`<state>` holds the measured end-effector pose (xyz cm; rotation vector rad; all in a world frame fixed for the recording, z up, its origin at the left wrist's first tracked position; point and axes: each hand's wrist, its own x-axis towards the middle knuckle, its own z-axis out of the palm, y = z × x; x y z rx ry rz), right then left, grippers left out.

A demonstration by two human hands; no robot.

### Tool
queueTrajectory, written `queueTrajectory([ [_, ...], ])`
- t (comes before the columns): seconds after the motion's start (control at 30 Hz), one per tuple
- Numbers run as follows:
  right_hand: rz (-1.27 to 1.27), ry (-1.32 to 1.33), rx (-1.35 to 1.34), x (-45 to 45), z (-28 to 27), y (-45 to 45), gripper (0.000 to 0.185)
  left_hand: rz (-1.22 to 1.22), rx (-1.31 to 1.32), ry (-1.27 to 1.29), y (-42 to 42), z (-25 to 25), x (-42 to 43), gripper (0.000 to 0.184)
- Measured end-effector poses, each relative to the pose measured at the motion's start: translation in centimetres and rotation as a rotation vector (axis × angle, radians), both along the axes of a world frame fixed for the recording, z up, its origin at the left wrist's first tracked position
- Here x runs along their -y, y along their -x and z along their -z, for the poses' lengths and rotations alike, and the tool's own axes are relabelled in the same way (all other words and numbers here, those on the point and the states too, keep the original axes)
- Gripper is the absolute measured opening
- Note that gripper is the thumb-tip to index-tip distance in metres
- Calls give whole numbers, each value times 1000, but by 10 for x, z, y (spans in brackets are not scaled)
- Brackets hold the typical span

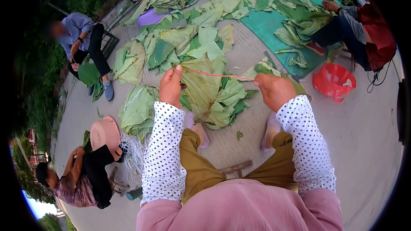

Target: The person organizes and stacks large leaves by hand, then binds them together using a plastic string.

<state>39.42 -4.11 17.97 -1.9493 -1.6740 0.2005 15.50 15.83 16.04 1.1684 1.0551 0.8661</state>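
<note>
My left hand (pixel 171 86) is closed, thumb against fingers, on one end of a pink-red string (pixel 219 75). A large yellowish-green leaf (pixel 201 87) hangs just right of that hand, its upper edge by the fingertips; whether the fingers also grip it I cannot tell. The string stretches almost level across to my right hand (pixel 276 90), which pinches the other end. Below and behind the hanging leaf, a loose heap of green leaves (pixel 231 96) lies on the ground between my feet. A tied leaf bundle (pixel 139 110) lies left of my left forearm.
More leaves (pixel 171 40) spread ahead, some on a green tarp (pixel 261 28). A red plastic basket (pixel 334 82) stands right; a pink basin (pixel 105 134) and white strings (pixel 135 154) lie left. Seated people (pixel 77 34) work at the left and right.
</note>
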Motion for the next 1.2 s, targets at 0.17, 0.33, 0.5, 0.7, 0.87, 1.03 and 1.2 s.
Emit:
queueTrajectory([
  [0.17, -19, -16, -11, -1, 0, 0, 8, 11, -43, -2, -1, -2, 2, 23],
  [0.33, -68, -25, -30, -7, 9, 4, 8, 154, -96, 32, -25, -2, 29, 23],
  [0.5, -49, 107, 11, -14, 24, 4, 10, 393, -85, 56, -59, 8, 80, 30],
  [0.7, 46, 204, -69, -14, 17, 12, 23, 504, 131, 167, -78, 13, 96, 29],
  [0.87, -33, -83, -162, -7, 20, 10, 43, 529, 281, 247, -86, 1, 99, 36],
  [1.03, -30, -154, 7, -3, 19, 6, 44, 610, 292, 197, -86, -6, 102, 47],
  [1.2, 102, -151, -121, 6, 39, -16, 27, 582, 316, 219, -83, 1, 95, 53],
])
